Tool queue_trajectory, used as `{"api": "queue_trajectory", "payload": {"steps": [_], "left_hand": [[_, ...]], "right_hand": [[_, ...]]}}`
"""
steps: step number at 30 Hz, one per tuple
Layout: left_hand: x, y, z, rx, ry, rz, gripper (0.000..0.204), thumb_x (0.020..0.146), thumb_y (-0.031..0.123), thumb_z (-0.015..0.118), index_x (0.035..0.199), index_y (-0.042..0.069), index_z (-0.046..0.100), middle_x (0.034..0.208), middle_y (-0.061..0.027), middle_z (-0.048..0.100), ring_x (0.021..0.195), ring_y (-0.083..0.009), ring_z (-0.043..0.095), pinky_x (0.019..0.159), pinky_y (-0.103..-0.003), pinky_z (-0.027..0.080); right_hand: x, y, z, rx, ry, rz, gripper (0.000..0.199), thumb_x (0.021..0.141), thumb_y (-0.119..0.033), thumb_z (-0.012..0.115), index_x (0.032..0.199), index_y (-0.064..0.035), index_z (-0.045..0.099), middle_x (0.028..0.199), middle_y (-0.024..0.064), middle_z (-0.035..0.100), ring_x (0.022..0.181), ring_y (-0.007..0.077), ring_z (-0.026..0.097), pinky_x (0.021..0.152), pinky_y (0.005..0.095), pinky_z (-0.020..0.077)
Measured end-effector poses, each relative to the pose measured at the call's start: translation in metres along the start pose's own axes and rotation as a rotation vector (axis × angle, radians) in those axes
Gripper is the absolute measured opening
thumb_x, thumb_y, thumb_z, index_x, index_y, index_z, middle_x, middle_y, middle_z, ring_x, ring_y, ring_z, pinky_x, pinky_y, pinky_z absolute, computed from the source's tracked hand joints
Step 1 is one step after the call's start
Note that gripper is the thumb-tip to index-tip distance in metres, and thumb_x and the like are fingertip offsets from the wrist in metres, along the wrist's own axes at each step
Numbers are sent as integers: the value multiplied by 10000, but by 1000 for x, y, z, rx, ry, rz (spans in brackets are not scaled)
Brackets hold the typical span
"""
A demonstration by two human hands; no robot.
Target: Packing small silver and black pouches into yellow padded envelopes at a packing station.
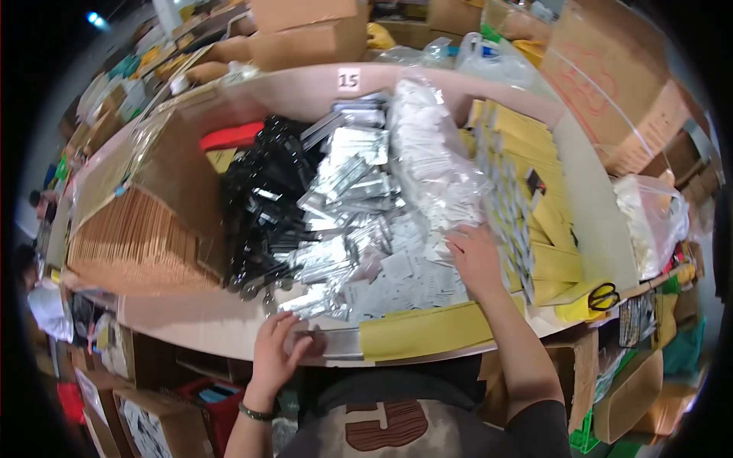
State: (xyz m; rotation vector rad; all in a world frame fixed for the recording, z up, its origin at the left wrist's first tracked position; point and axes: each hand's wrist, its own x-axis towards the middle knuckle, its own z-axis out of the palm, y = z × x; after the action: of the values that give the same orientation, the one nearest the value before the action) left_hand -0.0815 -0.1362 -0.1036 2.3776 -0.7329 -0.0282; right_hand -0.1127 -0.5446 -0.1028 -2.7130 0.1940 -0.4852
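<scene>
My left hand [273,353] is at the table's front edge, fingers apart, near the silvery clear packets [327,259] and left of a flat clear plastic piece [336,343]. That piece lies against the left end of a yellow envelope [427,332] at the front edge. Farther right, my right hand [475,261] reaches over the envelope, its fingers stretched onto small white paper slips [405,278] beside a clear bag of white packets [431,145]. Whether a slip is under those fingertips I cannot make out.
Black long-handled items [267,183] are heaped left of the packets. An open carton of brown cardboard sheets [137,244] stands at the left. Stacked yellow envelopes [534,183] and black-handled scissors [603,296] are at the right. A raised rim [305,84] runs along the table's back.
</scene>
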Motion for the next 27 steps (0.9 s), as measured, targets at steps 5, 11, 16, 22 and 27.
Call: {"api": "queue_trajectory", "payload": {"steps": [5, 11, 16, 22, 27], "left_hand": [[9, -34, -2, 121, 64, -85, 390, 823, 82, 733, 1197, 61, 627, 1209, -160, 616, 1087, -375, 605, 931, -415, 499], [-15, -56, -13, 147, 123, -96, 415, 785, 43, 716, 1190, 64, 628, 1218, -157, 619, 1089, -382, 601, 933, -423, 493], [17, -51, -9, 258, 218, 34, 404, 790, 68, 697, 1190, 84, 639, 1271, -142, 594, 1103, -374, 596, 929, -432, 492], [53, -75, -6, 272, 236, -66, 327, 810, 71, 668, 1133, 122, 680, 1205, -77, 623, 1014, -295, 647, 828, -377, 543], [53, -84, -8, 264, 297, -12, 195, 805, 93, 701, 998, 116, 717, 998, -79, 667, 888, -305, 665, 746, -386, 548]], "right_hand": [[-3, -51, 29, 51, -141, -491, 78, 806, -72, 624, 846, -30, 676, 1305, 195, 600, 1212, 381, 554, 1025, 477, 437], [-16, -47, 42, -27, -247, -465, 99, 783, -58, 633, 858, 5, 639, 1353, 214, 558, 1252, 397, 532, 1045, 479, 436], [-5, -49, 44, 33, -216, -498, 134, 777, -51, 662, 888, 22, 641, 1231, 192, 602, 1235, 383, 544, 1026, 484, 454], [-6, -60, 31, -108, 6, -622, 128, 812, -17, 630, 928, 36, 646, 1084, 177, 624, 1037, 373, 604, 932, 462, 491], [18, -89, 18, 236, -37, -125, 186, 849, -30, 637, 1033, -8, 653, 1004, 155, 624, 932, 355, 626, 831, 421, 506]]}}
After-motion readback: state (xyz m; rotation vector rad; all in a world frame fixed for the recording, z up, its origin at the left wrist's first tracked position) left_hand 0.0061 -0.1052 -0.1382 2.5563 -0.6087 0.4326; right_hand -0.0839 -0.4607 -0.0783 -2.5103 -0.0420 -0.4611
